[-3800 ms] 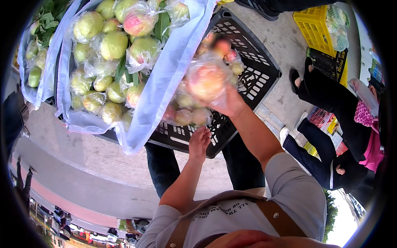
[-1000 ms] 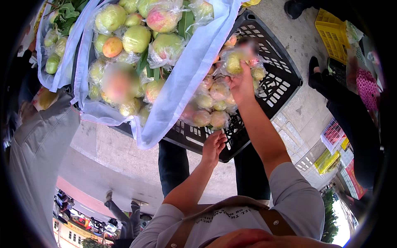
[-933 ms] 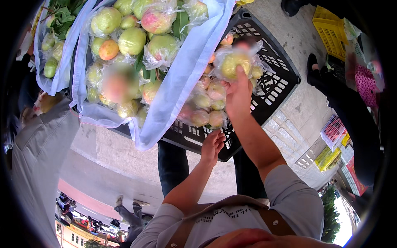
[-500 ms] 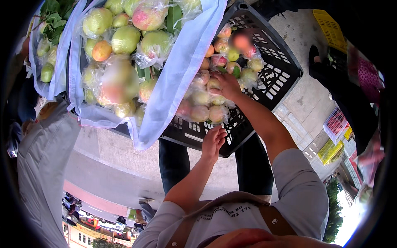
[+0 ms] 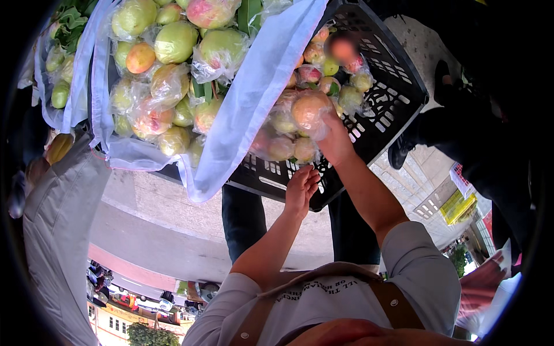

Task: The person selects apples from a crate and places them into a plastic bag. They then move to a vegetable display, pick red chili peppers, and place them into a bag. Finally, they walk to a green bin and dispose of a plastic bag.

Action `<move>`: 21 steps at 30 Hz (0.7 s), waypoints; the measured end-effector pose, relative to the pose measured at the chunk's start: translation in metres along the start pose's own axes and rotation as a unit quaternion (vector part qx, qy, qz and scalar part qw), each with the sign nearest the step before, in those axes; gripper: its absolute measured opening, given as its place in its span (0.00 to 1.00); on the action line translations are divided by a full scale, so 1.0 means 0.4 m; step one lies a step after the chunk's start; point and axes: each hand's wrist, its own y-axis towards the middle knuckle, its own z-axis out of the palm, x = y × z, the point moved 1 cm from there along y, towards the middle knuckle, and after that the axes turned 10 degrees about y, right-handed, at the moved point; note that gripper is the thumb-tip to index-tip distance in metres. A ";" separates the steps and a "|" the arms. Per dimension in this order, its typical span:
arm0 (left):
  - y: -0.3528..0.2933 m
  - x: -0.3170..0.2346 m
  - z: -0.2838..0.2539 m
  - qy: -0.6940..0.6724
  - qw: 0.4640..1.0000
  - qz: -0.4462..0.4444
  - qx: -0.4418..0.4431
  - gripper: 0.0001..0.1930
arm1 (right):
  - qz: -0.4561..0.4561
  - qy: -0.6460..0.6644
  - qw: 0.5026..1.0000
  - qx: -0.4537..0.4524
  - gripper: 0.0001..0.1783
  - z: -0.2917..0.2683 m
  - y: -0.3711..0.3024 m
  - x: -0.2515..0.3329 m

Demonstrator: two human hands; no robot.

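My right hand (image 5: 336,138) grips a round orange-yellow mango (image 5: 311,112) in clear plastic, raised over the black slatted crate (image 5: 398,81). Under and behind it lie smaller plastic-wrapped mangoes (image 5: 283,147), green, yellow and reddish. Close to the crate's near edge hovers my left hand (image 5: 303,187), its fingers loosely curled and apart, holding nothing. To the left, a basket lined with light blue cloth (image 5: 242,121) is heaped with larger green and red mangoes (image 5: 175,43), many in plastic, with some leaves among them. The cloth's edge overhangs part of the crate.
At the far left stands another blue-lined basket (image 5: 49,104) with green fruit and leaves. A person in dark trousers (image 5: 444,132) stands right of the crate. Yellow (image 5: 459,207) and white crates lie on the pavement to the right. Grey fabric (image 5: 63,219) hangs at the left.
My right hand has picked up the orange-yellow mango from among the fruit in the crate. My left hand stays by the crate's near edge. The person at the right has stepped nearer.
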 end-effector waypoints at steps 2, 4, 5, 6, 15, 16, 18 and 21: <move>0.010 0.009 -0.011 -0.005 1.000 0.007 0.012 0.14 | -0.056 -0.025 0.994 0.095 0.39 0.102 -0.052 -0.007; 0.012 0.007 -0.014 -0.004 1.000 0.011 0.023 0.14 | 0.013 0.017 0.985 0.173 0.44 0.129 -0.074 -0.021; 0.010 0.000 -0.016 -0.004 1.000 0.015 0.025 0.14 | -0.039 -0.116 0.986 0.116 0.40 0.120 -0.047 -0.033; 0.006 -0.007 -0.014 0.000 0.999 0.014 0.031 0.14 | -0.094 -0.247 0.963 0.050 0.36 0.101 -0.003 -0.035; -0.012 -0.018 0.001 0.006 1.000 -0.005 -0.010 0.14 | -0.122 -0.856 0.502 0.032 0.30 -0.170 0.286 -0.118; -0.011 -0.019 0.000 0.006 1.000 -0.004 -0.007 0.14 | -0.117 -0.761 0.638 0.003 0.30 -0.198 0.292 -0.115; -0.008 -0.018 -0.001 0.007 1.000 -0.003 -0.009 0.14 | -0.098 -0.514 0.851 -0.050 0.30 -0.200 0.276 -0.097; 0.000 -0.013 -0.003 0.000 1.000 -0.001 0.003 0.14 | 0.126 -0.113 0.986 0.000 0.24 -0.213 0.181 -0.021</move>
